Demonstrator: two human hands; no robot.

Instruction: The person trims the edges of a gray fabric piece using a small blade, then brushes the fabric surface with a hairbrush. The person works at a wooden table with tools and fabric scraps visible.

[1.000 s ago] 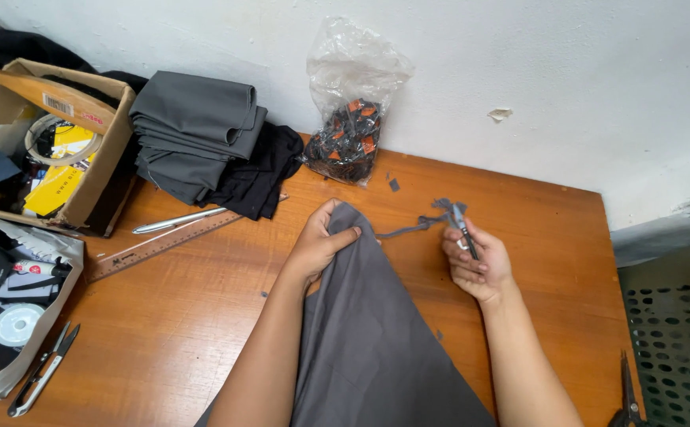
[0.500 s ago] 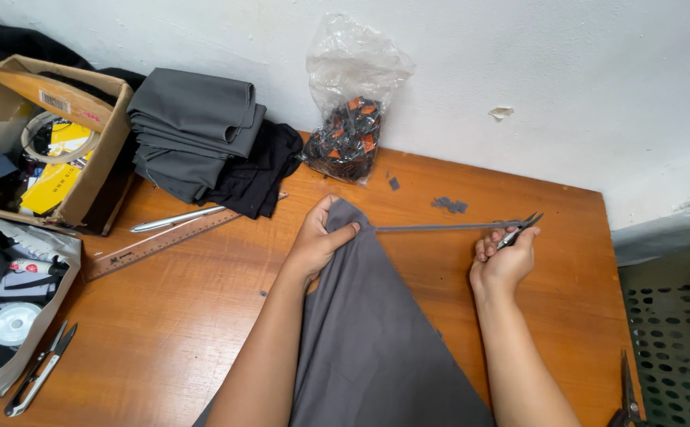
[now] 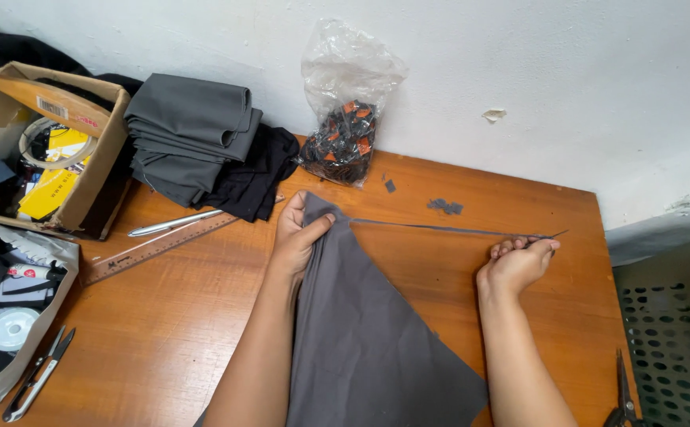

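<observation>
A grey cloth (image 3: pixel 368 332) lies on the wooden table (image 3: pixel 163 332) in front of me. My left hand (image 3: pixel 299 231) pinches its top corner near the table's back. A thin grey strip (image 3: pixel 432 228) runs from that corner, stretched taut to the right. My right hand (image 3: pixel 516 262) is closed around a small dark tool whose tip pokes out at the strip's far end. A few small grey scraps (image 3: pixel 445 207) lie on the table just beyond the strip.
Folded grey and black fabric (image 3: pixel 194 138) is stacked at the back left. A clear bag of small black and orange pieces (image 3: pixel 345 134) leans on the wall. A wooden ruler (image 3: pixel 155 249) and metal pen lie left. Cardboard box (image 3: pixel 60 150), snips (image 3: pixel 36 383), scissors (image 3: pixel 621 391), green basket (image 3: pixel 673 332).
My right hand has moved right and away from the left hand, drawing the thin strip out straight. The left hand stays on the cloth's corner.
</observation>
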